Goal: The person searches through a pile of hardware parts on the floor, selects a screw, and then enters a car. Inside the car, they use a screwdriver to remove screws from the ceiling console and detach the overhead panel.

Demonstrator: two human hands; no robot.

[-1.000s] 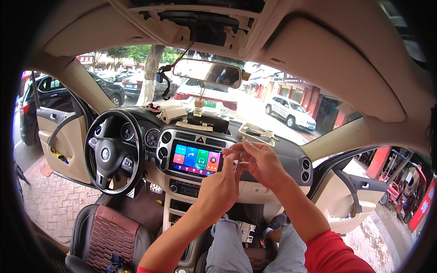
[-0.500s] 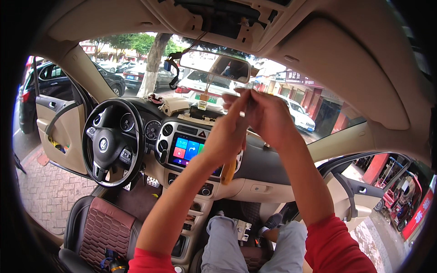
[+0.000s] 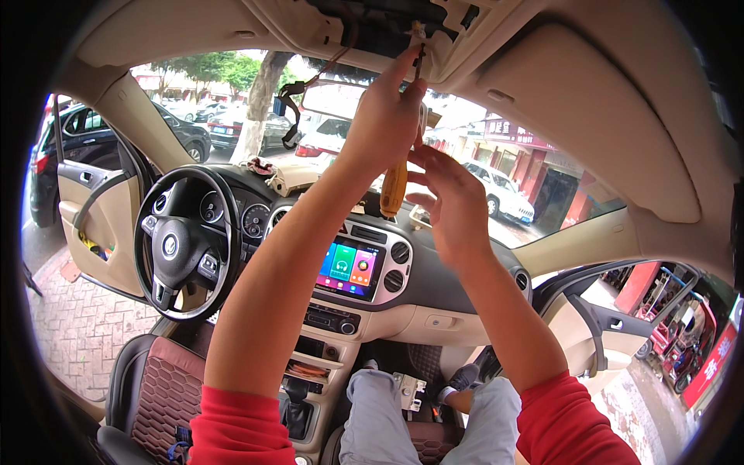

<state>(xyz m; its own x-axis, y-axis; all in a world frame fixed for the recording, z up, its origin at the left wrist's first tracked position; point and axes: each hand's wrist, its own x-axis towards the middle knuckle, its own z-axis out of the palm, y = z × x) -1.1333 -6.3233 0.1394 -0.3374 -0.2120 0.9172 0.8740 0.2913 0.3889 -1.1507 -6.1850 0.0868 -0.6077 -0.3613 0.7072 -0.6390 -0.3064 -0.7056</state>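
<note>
My left hand (image 3: pixel 385 116) is raised to the roof and grips a screwdriver with an orange handle (image 3: pixel 394 188); its shaft points up into the open overhead console (image 3: pixel 387 19) in the headliner. My right hand (image 3: pixel 453 203) hovers just below and to the right of the handle, fingers spread, holding nothing that I can see. A loose cable (image 3: pixel 310 77) hangs from the console opening beside the rear-view mirror (image 3: pixel 333 101). Both sleeves are red.
I sit in a car's front passenger seat. The steering wheel (image 3: pixel 182 244) is at left, a lit touchscreen (image 3: pixel 351 267) sits mid-dashboard, and the gear lever (image 3: pixel 294 403) is below. Both front doors stand open. Parked cars show through the windscreen.
Both hands rose from in front of the dashboard screen up to the roof console. The view tilted upward, and the screwdriver tip now reaches the console opening.
</note>
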